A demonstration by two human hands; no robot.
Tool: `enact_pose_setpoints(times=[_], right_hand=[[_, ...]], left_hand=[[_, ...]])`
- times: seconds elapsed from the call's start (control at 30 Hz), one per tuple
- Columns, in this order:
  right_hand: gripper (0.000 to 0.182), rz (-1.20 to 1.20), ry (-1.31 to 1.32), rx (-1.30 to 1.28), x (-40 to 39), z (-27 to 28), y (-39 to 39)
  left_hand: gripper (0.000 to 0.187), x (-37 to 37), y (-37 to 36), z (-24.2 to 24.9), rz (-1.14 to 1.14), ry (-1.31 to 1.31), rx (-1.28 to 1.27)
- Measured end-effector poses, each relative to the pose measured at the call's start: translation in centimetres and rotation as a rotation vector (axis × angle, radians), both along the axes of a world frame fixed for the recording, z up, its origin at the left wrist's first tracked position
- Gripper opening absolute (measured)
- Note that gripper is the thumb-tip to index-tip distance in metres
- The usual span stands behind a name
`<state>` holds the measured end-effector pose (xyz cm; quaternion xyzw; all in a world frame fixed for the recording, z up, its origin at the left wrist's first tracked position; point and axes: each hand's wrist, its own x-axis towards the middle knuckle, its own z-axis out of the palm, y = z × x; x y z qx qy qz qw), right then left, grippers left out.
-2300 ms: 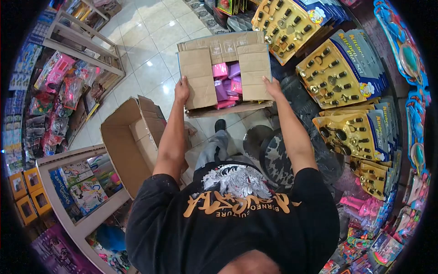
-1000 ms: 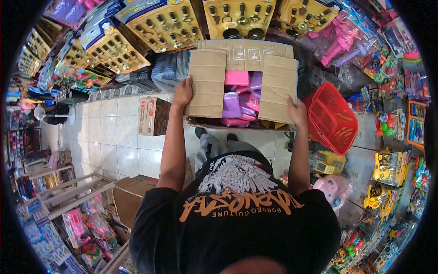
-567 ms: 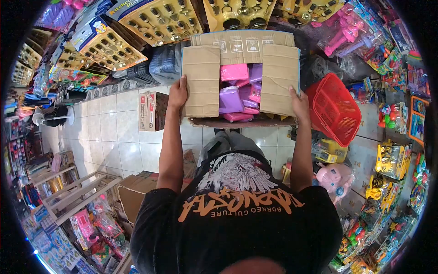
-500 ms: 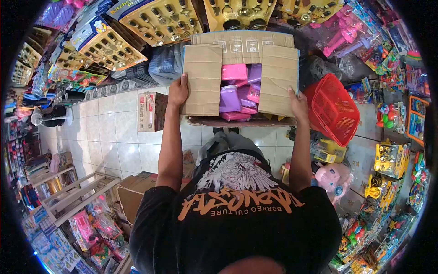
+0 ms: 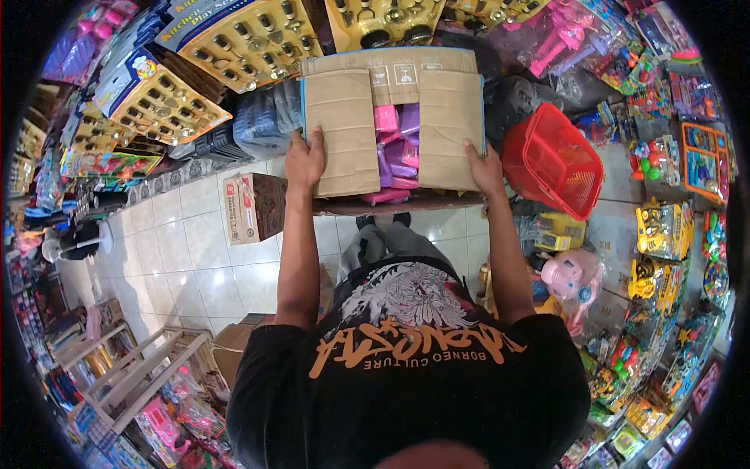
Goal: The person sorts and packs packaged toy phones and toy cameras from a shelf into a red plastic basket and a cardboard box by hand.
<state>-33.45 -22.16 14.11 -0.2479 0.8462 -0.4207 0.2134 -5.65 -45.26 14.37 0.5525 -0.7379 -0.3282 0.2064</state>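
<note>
A brown cardboard box (image 5: 341, 133) is held out in front of me, above the tiled floor. Its side flaps are folded inward, with a gap between them, and the far flap stands up. Through the gap show several pink and purple packs (image 5: 398, 155), partly covered by the flaps. My left hand (image 5: 305, 160) grips the box's left side, thumb over the left flap. On the opposite side, my right hand (image 5: 486, 166) clasps the edge with its thumb on the right flap. The fingers of both hands are mostly hidden behind the cardboard.
A red plastic basket (image 5: 555, 160) stands right of the box. A smaller carton (image 5: 254, 207) sits on the floor at left. Carded kitchen play sets (image 5: 242, 43) line the far side; packaged toys (image 5: 664, 227) fill the right. A wooden rack (image 5: 144, 375) is at lower left.
The box has shifted slightly left in view, still between both hands. Its side flaps are closer together, narrowing the gap over the packs. The surroundings have also shifted as the camera turned.
</note>
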Motion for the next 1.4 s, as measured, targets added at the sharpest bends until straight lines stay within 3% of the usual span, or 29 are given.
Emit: enact_pose_setpoints(times=[0.07,0.13,0.3,0.37,0.43,0.5,0.63,0.7,0.83,0.9,0.97,1.0,1.03,1.1,1.17,1.23,1.27,1.33,1.4], right_hand=[[0.054,0.026,-0.056,-0.052,-0.9,-1.0,-0.2],[0.054,0.022,-0.077,-0.086,-1.5,-1.7,0.9],[0.056,0.020,-0.153,-0.323,-1.4,-2.1,3.1],[0.061,0.053,-0.282,-0.410,-0.2,-0.8,4.3],[0.061,0.083,-0.283,-0.491,0.9,-0.2,4.7],[0.058,0.146,-0.050,-0.544,1.6,-0.5,5.2],[0.055,0.188,-0.119,-0.469,1.8,-1.4,5.9],[0.056,0.214,-0.087,-0.506,1.6,-1.4,6.0],[0.064,0.295,-0.082,-0.553,1.4,-0.5,6.8],[0.070,0.364,-0.029,-0.576,0.7,-0.7,7.0],[0.074,0.383,0.039,-0.544,0.0,-0.6,7.6],[0.077,0.404,0.107,-0.503,-0.6,-0.5,8.3],[0.081,0.429,0.176,-0.452,-0.7,-0.4,8.8],[0.079,0.382,0.083,-0.532,-0.5,-0.2,9.1],[0.077,0.332,-0.016,-0.609,-0.5,-0.4,9.6],[0.068,0.394,-0.142,-0.559,-1.2,-1.6,10.1],[0.051,0.388,-0.119,-0.711,-1.1,-2.6,9.7],[0.048,0.270,-0.272,-0.860,-0.7,-2.9,10.1],[0.044,0.133,-0.430,-1.003,-0.6,-3.3,10.8]], left_hand=[[0.061,-0.1,0.1,0.0,-0.021,0.089,-0.049],[0.062,-0.3,0.6,0.6,-0.013,0.043,-0.289],[0.059,-2.3,3.0,3.8,-0.013,-0.002,-0.385],[0.055,-4.5,4.8,3.8,-0.206,-0.027,-0.512],[0.052,-7.3,7.5,3.7,-0.329,0.075,-0.501],[0.058,-10.0,10.2,3.3,-0.562,0.124,-0.424],[0.068,-14.3,15.0,2.1,-0.585,-0.017,-0.299],[0.076,-15.5,16.2,1.9,-0.437,-0.240,-0.250],[0.082,-16.4,15.9,2.1,-0.369,-0.197,-0.179],[0.082,-16.6,15.9,3.4,-0.368,-0.146,-0.173],[0.082,-16.7,16.2,4.6,-0.334,0.098,-0.260],[0.085,-17.2,16.7,6.1,-0.462,0.420,-0.337],[0.085,-17.5,18.0,7.0,-0.455,0.415,-0.338],[0.083,-18.4,21.6,10.0,-0.523,0.782,0.120],[0.087,-18.8,22.9,8.6,-0.556,0.702,0.130],[0.077,-19.4,24.8,7.8,-0.753,0.518,0.034],[0.077,-19.5,25.3,6.9,-0.752,0.511,0.032],[0.062,-19.6,26.0,5.0,-0.883,0.296,-0.164],[0.057,-19.7,27.0,4.0,-0.851,0.296,-0.163]])
